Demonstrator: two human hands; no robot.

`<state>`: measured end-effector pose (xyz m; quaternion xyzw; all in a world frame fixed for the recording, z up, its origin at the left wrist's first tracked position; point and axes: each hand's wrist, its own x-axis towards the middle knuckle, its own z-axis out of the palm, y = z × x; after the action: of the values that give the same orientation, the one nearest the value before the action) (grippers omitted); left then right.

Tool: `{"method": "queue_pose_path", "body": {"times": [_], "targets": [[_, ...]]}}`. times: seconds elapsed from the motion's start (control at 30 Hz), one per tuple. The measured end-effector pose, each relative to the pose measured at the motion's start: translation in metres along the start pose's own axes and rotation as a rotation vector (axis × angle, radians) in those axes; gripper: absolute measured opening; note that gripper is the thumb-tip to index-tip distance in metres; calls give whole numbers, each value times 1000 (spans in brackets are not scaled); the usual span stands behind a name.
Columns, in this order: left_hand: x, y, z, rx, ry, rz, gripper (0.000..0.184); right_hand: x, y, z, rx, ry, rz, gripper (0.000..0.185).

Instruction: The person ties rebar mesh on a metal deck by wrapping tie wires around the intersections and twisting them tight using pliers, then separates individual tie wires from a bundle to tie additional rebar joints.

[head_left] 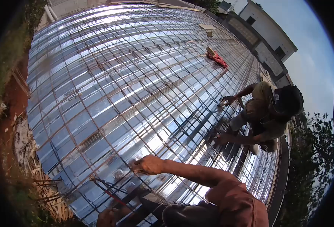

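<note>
My right hand (148,165), on an arm in a red-brown sleeve, reaches over the mesh of steel reinforcing bars (85,108). Its fingers curl down together at a bar, and what they pinch is too small to name. At the bottom edge my left hand (108,218) is partly cut off, with its fingers bent closed. Whatever lies inside them cannot be made out. Between and beside the hands a thin dark tool with a red section (112,195) slants across the bars. A dark knee-like shape (189,215) shows below my right arm.
Shiny corrugated metal decking (45,128) lies under the mesh. A co-worker in a dark cap (290,100) crouches on the right, both hands low at the bars. A red object (216,58) rests farther off. Wood scraps (55,200) line the left edge, beside bare soil.
</note>
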<state>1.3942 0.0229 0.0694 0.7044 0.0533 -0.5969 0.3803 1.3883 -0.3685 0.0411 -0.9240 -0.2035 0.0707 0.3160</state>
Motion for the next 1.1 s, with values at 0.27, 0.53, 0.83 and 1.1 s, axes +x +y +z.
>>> {"method": "queue_pose_path", "body": {"times": [0.27,0.53,0.83,1.1], "targets": [[-56,17,-19,54,-141,242,31,-18,-36,-17,299,-507,61,25],[-20,57,14,238,-198,452,40,28,-61,-43,78,-371,-206,34],[-26,40,13,178,-164,610,34,50,-92,-68,-87,3,-267,35],[-37,28,3,-436,192,406,35,35,-68,69,157,131,315,37]]}}
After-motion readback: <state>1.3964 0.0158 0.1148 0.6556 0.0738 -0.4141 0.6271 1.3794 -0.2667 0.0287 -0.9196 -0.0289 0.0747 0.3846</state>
